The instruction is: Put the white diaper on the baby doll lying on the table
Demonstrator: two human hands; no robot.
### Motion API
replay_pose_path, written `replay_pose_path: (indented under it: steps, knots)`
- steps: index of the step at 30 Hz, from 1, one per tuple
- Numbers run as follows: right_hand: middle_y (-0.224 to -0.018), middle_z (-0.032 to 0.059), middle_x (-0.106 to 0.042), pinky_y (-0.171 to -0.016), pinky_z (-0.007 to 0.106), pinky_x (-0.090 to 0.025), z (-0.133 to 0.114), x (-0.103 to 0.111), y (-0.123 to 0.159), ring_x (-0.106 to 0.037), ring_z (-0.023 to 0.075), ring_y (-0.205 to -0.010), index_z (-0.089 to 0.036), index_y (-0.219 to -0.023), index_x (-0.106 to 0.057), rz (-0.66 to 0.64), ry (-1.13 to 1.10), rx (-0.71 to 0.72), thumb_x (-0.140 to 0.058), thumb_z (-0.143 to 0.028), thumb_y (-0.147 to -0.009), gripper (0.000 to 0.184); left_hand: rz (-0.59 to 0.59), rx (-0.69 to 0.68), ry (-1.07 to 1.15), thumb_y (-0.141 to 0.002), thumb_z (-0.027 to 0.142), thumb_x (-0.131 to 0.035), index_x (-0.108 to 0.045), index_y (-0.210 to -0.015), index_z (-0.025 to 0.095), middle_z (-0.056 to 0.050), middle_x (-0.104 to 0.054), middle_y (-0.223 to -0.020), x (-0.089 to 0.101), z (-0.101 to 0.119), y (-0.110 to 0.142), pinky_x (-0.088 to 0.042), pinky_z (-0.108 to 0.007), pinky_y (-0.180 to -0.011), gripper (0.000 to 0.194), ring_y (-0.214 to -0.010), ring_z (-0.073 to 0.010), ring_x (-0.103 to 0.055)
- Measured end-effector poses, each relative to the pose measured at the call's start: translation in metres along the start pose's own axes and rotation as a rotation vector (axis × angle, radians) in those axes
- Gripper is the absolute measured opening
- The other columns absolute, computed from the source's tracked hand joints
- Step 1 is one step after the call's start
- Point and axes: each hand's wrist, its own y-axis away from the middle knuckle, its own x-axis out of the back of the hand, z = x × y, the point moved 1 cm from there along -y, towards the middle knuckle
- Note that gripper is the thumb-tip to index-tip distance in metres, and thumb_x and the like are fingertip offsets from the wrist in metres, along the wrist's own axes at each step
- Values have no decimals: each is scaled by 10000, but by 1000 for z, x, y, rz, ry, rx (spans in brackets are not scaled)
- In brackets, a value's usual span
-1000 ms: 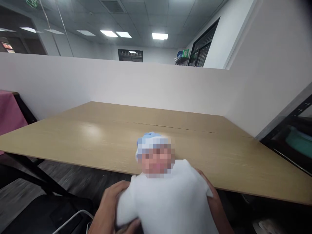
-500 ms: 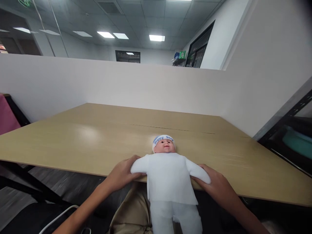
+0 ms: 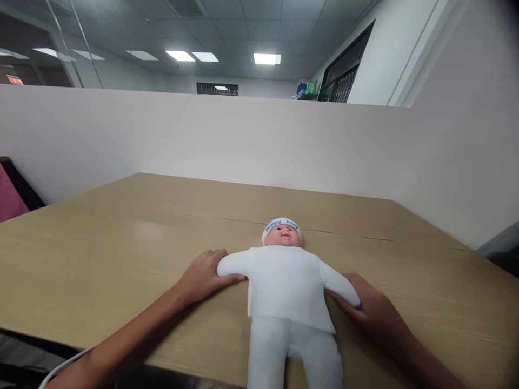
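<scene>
A baby doll [image 3: 288, 281] with a white body, white sleeves and trousers lies face up on the wooden table. Its cap carries blue lettering across the front. My left hand [image 3: 206, 274] is closed round the end of the doll's sleeved arm on the left. Round the other arm's end, my right hand [image 3: 365, 302] is closed in the same way, thumb underneath. The doll's legs run down past the bottom of the view, so its feet are hidden.
The wooden table [image 3: 101, 243] has a seam across it and meets a white partition [image 3: 243, 138] at the back. Pink cloth [image 3: 12, 192] shows at the far left. A pale cable [image 3: 60, 367] runs by my left forearm.
The doll has moved forward onto the table, away from the front edge, with both my hands still gripping its arms. The view has shifted closer over the table.
</scene>
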Motion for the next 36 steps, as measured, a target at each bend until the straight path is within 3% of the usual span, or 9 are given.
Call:
replay_pose_path:
  steps: [8, 15, 18, 22, 25, 31, 36]
  knots:
    - [-1182, 84, -778, -853, 406, -568, 31, -20, -105, -744, 307, -998, -270, -1245, -640, -42, -20, 80, -581, -586, -983, 415, 127, -90, -168, -883, 898, -556, -618, -931, 224, -95, -742, -937, -9, -41, -93, -486, -413, -762, 679, -896, -333, -702]
    - [-1214, 99, -759, -847, 409, -554, 43, -38, -191, -729, 299, -984, -250, -1304, -607, -25, 30, 148, -567, -464, -966, 402, 243, -79, -242, -826, 907, -625, -668, -1023, 210, -116, -756, -931, -12, -84, -172, -517, -450, -821, 725, -911, -354, -706]
    - [-1242, 99, -734, -874, 410, -542, 47, -42, -216, -701, 300, -1037, -248, -1310, -603, 22, 49, 198, -567, -452, -965, 402, 296, -109, -198, -827, 879, -664, -662, -1103, 206, -120, -755, -1029, -12, -100, -195, -523, -464, -889, 728, -996, -352, -687]
    - [-1169, 126, -723, -911, 435, -532, 54, -47, -228, -669, 321, -1042, -213, -1259, -627, 143, 43, 192, -581, -578, -983, 460, 284, -218, -115, -946, 761, -639, -620, -1282, 210, -112, -728, -1252, -11, -113, -204, -492, -461, -1014, 645, -1137, -323, -650]
    - [-1160, 126, -723, -966, 474, -515, 62, -50, -230, -654, 336, -1063, -216, -1241, -647, 190, 55, 198, -562, -652, -1005, 503, 282, -231, -129, -996, 700, -612, -619, -1328, 225, -105, -710, -1281, -13, -118, -204, -480, -457, -1035, 579, -1167, -321, -628]
    - [-1327, 119, -678, -1108, 504, -484, 78, -56, -238, -631, 342, -1233, -278, -1400, -671, 237, 56, 250, -574, -647, -1018, 539, 306, -152, -156, -977, 709, -626, -658, -1348, 245, -110, -709, -1257, -17, -126, -206, -470, -475, -1025, 594, -1170, -344, -617]
    - [-1460, 128, -627, -1188, 511, -446, 88, -61, -239, -574, 337, -1360, -269, -1576, -559, 221, 23, 220, -553, -579, -1027, 631, 293, -54, -145, -969, 666, -646, -654, -1404, 301, -107, -688, -1347, -17, -123, -200, -446, -498, -1047, 568, -1243, -369, -585]
